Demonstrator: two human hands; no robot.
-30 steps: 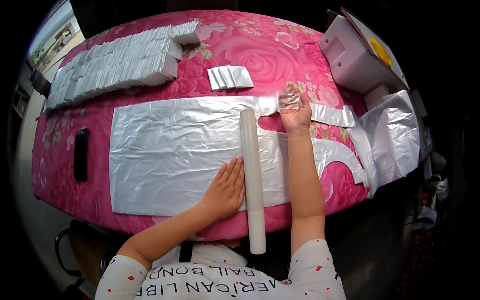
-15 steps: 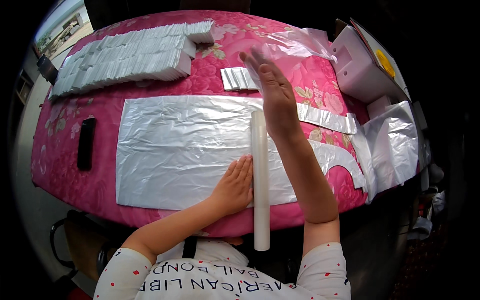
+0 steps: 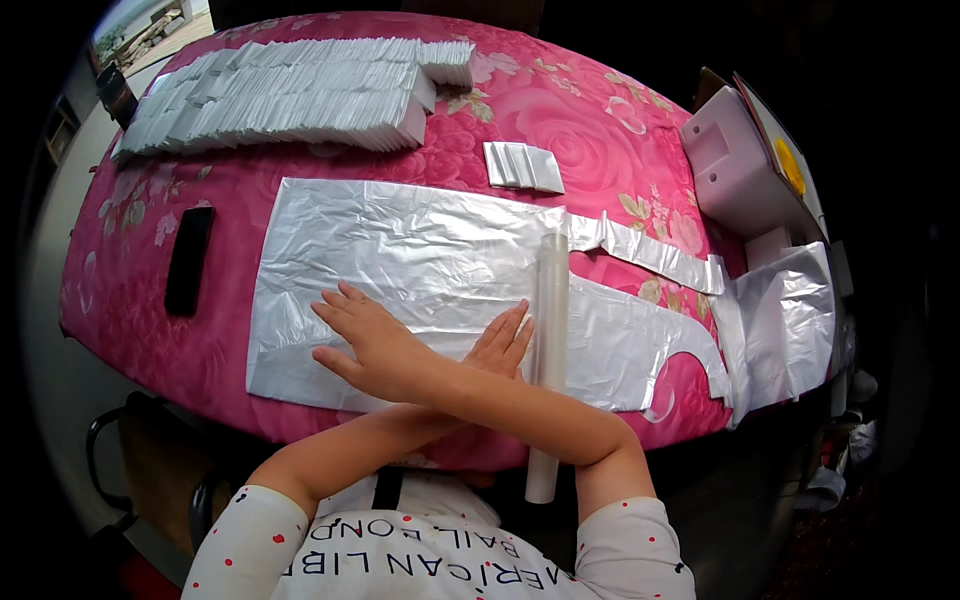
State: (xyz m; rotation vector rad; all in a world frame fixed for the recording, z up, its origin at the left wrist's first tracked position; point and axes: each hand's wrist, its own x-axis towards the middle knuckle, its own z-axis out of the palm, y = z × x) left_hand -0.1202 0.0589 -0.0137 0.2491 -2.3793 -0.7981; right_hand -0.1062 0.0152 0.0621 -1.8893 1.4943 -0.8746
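A silvery-white plastic sheet (image 3: 400, 240), shaped like an apron with strap pieces and a curved cut-out at its right end, lies spread on the table. Across it rests a translucent white tube (image 3: 552, 310), its near end jutting past the table edge. My left hand (image 3: 500, 338) lies flat on the sheet close against the tube's left side, partly covered by my other forearm. Crossing over my left arm, my right hand (image 3: 370, 340) hovers at or just above the sheet's left half, fingers spread and holding nothing. Whether its palm touches the film, I cannot tell.
Rows of folded white packets (image 3: 290, 100) stand at the far left, with a few more packets (image 3: 524, 167) beyond the sheet. A black phone-like object (image 3: 189, 262) lies left. At the right are a white foam box (image 3: 735, 150) and bunched plastic film (image 3: 785, 320). The tablecloth (image 3: 560, 100) is pink, floral.
My right hand has swung from raised at the far right down and left across my left arm. The loose clear film at the far right has gone from view. My left hand stays beside the tube.
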